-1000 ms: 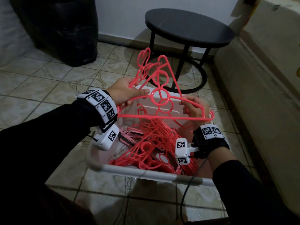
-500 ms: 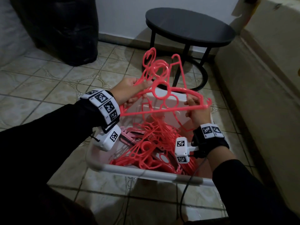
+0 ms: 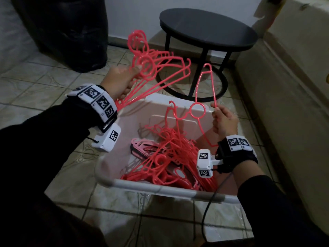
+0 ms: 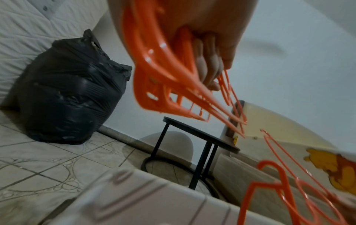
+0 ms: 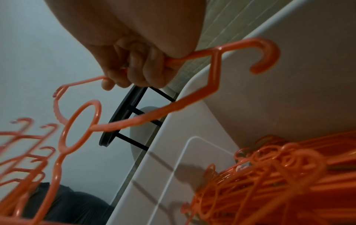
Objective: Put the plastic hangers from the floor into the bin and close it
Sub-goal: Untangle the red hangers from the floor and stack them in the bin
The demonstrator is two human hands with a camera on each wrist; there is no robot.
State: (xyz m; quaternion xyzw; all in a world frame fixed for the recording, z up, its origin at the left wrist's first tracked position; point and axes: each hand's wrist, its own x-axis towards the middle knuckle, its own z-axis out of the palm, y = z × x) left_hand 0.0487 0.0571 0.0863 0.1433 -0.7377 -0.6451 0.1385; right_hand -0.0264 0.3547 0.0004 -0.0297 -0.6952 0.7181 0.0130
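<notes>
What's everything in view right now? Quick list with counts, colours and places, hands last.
bin: one, white, open, on the tiled floor between the arms.
hangers in bin: a tangled pile, too many to count, mostly coral red with a few pale pink at the left.
bundle of hangers: several, coral red, held up over the bin's far left corner.
single hanger: one, coral red, held over the bin's right side.
round side table: one, black, beyond the bin.
rubbish bag: one, black, far left by the wall.
left hand: grips the bundle.
right hand: grips the single hanger.
</notes>
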